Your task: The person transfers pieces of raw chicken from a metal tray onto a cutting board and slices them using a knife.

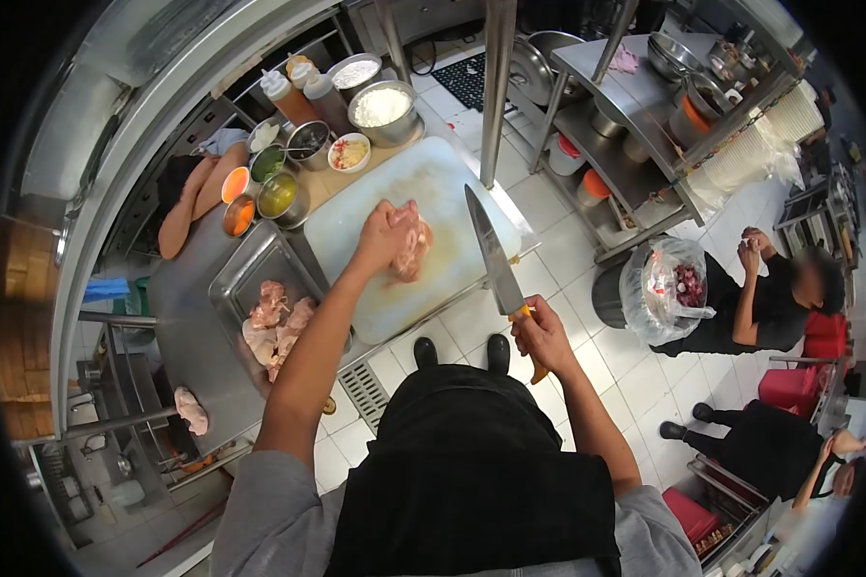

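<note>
My left hand (387,234) is closed on a piece of raw chicken (412,252) that lies on the white cutting board (356,306). Off the board's right side, my right hand (541,337) grips the yellow handle of a large kitchen knife (492,255). Its blade points away from me, beside the board's edge and apart from the chicken. Left of the board, a metal tray (223,279) holds several more raw chicken pieces (277,332). One further piece of chicken (191,411) sits on the steel counter (178,308) near its front corner.
Bowls of chopped ingredients (348,152), a pot of white powder (383,108) and squeeze bottles (289,96) crowd the counter behind the board. A metal post (496,96) rises past the board's far right. A lined bin (666,288) and two people are at right; another person's arm (202,197) is left.
</note>
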Motion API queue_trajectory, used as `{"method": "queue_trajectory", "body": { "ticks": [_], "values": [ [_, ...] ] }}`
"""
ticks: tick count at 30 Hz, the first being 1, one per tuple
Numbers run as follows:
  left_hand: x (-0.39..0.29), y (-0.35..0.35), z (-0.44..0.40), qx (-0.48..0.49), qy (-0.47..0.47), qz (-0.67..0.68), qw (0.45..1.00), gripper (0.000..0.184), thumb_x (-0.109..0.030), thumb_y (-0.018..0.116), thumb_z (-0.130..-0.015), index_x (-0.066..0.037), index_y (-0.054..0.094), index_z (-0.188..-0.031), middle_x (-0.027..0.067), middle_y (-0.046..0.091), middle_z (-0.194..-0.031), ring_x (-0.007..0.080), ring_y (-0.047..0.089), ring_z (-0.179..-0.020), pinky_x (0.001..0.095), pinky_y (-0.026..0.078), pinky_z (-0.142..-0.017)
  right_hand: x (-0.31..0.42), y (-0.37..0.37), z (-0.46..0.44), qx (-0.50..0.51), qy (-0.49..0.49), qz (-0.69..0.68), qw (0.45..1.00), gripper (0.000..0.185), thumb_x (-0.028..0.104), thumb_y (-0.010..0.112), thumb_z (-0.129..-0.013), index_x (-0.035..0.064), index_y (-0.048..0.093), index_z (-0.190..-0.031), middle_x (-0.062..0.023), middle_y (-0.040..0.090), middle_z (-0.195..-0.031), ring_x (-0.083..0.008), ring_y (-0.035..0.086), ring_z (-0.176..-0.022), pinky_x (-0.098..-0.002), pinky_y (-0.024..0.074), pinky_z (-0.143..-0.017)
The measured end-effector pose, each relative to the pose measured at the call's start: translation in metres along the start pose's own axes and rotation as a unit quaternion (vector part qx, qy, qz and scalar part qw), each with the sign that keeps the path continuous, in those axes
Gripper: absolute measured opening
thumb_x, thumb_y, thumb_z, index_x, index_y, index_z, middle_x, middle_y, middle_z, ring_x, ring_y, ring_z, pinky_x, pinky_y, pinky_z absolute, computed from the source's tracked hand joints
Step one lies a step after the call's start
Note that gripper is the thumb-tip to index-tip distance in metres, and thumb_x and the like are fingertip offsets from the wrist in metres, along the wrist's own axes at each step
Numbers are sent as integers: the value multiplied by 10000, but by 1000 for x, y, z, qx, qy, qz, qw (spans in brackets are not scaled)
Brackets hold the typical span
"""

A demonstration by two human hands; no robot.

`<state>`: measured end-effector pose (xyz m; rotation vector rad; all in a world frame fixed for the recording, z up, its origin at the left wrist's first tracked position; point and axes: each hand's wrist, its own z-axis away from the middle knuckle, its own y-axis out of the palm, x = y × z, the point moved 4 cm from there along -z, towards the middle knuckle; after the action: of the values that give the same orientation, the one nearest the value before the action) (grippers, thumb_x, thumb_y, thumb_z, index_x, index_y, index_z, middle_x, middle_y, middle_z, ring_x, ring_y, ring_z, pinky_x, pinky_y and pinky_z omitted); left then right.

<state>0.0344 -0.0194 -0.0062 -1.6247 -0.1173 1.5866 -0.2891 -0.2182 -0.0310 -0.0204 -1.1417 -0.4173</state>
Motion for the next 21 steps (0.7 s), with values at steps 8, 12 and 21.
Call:
{"method": "queue_trajectory", "body": {
  "ticks": [8, 12, 21],
  "values": [
    [43, 41, -1, -97, 44, 221, 970, 375, -263, 800, -966, -38, 506, -1024, 34, 596, -935, 100, 556, -823, 312, 490, -717, 24, 11, -19, 6, -46, -3, 999, 146, 209, 539, -1109, 65, 520, -1131, -38, 598, -772, -106, 540, -522, -275, 441, -486],
    [31, 35, 28, -183, 45, 79, 979, 315, -135, 825, -893, -10, 579, -1044, 94, 640, -949, 207, 605, -835, 359, 504, -749, 26, 23, -33, 4, -22, 24, 999, 184, 238, 537, -1114, 55, 527, -1137, -48, 601, -754, -118, 550, -513, -293, 454, -483],
    [33, 17, 63, -235, 164, -139, 948, 511, -177, 619, -1028, 21, 514, -1487, 224, 502, -1520, 389, 478, -1418, 514, 404, -1157, 50, 88, -110, -5, -68, 230, 971, 240, 219, 532, -1047, -20, 540, -1020, -223, 698, -744, -342, 705, -624, -446, 557, -586]
  ]
}}
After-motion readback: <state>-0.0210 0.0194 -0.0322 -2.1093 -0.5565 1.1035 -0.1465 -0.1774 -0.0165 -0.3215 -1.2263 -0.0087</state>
